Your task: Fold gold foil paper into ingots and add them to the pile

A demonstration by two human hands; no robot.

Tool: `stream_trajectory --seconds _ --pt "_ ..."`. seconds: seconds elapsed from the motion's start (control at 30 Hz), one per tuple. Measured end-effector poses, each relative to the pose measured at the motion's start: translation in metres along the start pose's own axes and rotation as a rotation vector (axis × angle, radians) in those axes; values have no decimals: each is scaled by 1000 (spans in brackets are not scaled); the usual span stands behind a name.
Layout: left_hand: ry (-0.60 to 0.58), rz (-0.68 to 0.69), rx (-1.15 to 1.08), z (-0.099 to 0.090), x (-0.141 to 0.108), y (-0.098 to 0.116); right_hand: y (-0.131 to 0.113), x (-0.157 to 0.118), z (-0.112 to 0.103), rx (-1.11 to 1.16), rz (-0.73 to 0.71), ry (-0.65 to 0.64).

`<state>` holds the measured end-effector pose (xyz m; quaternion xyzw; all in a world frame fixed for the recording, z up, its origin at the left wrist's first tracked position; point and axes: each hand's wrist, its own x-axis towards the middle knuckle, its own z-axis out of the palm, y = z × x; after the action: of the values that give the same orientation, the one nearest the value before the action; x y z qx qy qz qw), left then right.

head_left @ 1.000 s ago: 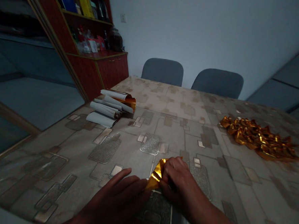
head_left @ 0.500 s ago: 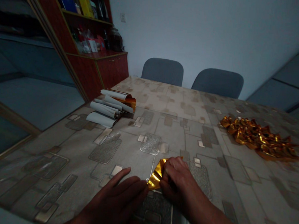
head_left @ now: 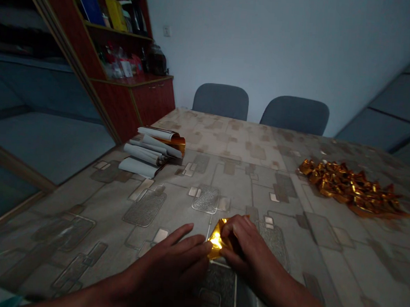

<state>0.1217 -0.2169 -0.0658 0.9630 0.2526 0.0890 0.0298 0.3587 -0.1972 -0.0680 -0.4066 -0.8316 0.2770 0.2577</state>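
So the right hand (head_left: 244, 241) has its fingers curled in and pinched on a piece of gold foil (head_left: 216, 242), covering a good chunk of it. The left hand (head_left: 173, 263) comes in from the other side, with its fingertips touching the foil's left edge and one finger poking up away from the rest. Honestly can't tell if the left one is actually gripping or just pressing, since the underside is in deep shadow. The foil itself sits at the near side of the table (head_left: 247, 147), right between the two hands, and it's creased and catching a bright shine.

The table has a beige-grey covering with rounded boxes printed all over it. Off to the right, well apart from the hands, there's a pile of crumpled-looking gold pieces (head_left: 350, 186), all bunched together. Over on the far left side is a stack of bent sheets (head_left: 153, 151), pale grey on the outside with some gold showing at the right end.

Past the far edge you get two grey chairs (head_left: 222, 100) against a plain wall (head_left: 267, 46), plus a reddish cabinet (head_left: 154, 99) on the left with a dark jar (head_left: 157, 60) on its counter.
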Motion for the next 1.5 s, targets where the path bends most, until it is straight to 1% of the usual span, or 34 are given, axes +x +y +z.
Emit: stream_trajectory --seconds 0.13,0.27,0.33,0.43,0.6,0.7,0.77,0.9,1.0,1.17,1.27,1.33,1.4,1.47,1.5 --pt "-55 -50 -63 2 6 3 2 -4 -7 37 -25 -26" --pt "-106 -69 -56 0 9 2 2 -5 -12 -7 -51 -57" --pt "-95 -66 -58 -1 7 1 2 -4 -13 -37 -48 -74" --pt "-42 -39 -77 0 -1 -2 2 -2 -14 -79 -52 -96" --pt "-8 -33 -75 -1 -15 -4 1 -3 -16 -107 -104 -97" --pt "23 -32 -83 -2 -16 -2 1 -6 -16 -143 -136 -102" --pt "7 -52 -105 -2 -13 -1 2 -8 -17 -196 -181 -123" --pt "-68 -91 -137 1 -6 1 2 -11 -20 -302 -260 -182" --pt "-64 -101 -126 6 -7 1 1 -13 -25 -324 -276 -231" --pt "-4 -84 -77 15 -17 0 2 -15 -32 -284 -317 -248" --pt "63 -53 -75 11 -18 0 1 -16 -34 -277 -306 -261" --pt "82 -63 -100 5 -13 0 0 -16 -37 -266 -292 -270" --pt "46 -91 -130 -1 -3 -1 1 -16 -40 -210 -276 -274" --pt "79 -95 -116 -3 9 -4 5 -15 -42 -88 -240 -253" --pt "113 -68 -91 -2 16 -6 7 -14 -41 -24 -209 -221"
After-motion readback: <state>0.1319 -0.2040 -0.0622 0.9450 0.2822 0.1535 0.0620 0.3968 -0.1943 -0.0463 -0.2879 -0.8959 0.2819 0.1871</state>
